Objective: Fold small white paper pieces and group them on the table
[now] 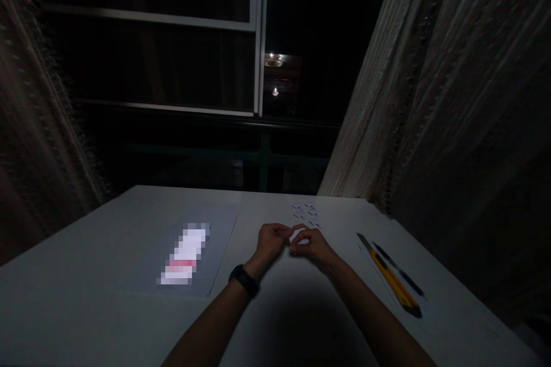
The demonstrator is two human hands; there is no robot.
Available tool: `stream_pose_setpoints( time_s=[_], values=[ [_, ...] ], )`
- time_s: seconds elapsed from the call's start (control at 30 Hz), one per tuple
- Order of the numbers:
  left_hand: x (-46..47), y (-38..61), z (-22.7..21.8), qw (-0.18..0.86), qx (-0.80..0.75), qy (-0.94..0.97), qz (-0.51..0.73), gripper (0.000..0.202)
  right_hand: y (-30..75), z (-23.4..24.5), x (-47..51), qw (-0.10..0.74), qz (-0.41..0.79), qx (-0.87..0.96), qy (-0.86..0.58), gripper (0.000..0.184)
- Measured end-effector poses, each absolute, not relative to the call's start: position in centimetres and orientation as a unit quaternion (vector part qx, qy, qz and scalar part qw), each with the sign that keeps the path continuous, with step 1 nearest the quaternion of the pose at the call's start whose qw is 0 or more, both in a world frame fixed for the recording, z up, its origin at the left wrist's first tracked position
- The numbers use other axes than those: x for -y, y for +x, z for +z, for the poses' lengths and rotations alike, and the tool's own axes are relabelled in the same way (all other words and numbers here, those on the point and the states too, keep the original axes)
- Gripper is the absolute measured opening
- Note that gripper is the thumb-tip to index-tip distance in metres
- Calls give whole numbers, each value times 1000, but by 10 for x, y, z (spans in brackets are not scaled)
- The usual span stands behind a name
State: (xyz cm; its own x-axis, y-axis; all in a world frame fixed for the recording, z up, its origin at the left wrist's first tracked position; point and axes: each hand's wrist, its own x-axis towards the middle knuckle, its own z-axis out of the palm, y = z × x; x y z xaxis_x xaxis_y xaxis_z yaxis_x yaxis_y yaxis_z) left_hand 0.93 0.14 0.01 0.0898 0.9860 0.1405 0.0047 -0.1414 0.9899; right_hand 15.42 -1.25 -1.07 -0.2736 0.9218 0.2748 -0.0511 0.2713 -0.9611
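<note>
My left hand (271,241) and my right hand (312,245) meet over the white table (86,298), fingers curled and pinched together on a small pale piece of paper (297,235) between them. A black band sits on my left wrist (244,280). Several tiny paper pieces (306,215) lie in rows just beyond my hands. The room is dim, so what the pinched piece is stays unclear.
A grey sheet (215,252) lies to the left with a blurred white and red patch on it. A yellow utility knife (390,275) and a dark pen (398,269) lie at the right. Curtains (430,97) flank a dark window (172,40) behind the table.
</note>
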Motion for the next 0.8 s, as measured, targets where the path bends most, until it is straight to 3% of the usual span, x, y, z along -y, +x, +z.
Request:
stream_pose_setpoints(
  time_s=[0.43,0.8],
  values=[
    [-7,11,-5,467,-443,569,512,25,151,-12,10,513,463,633,-349,15],
    [-12,6,-4,512,-436,506,540,25,155,-3,3,529,318,695,-368,12]
  ],
)
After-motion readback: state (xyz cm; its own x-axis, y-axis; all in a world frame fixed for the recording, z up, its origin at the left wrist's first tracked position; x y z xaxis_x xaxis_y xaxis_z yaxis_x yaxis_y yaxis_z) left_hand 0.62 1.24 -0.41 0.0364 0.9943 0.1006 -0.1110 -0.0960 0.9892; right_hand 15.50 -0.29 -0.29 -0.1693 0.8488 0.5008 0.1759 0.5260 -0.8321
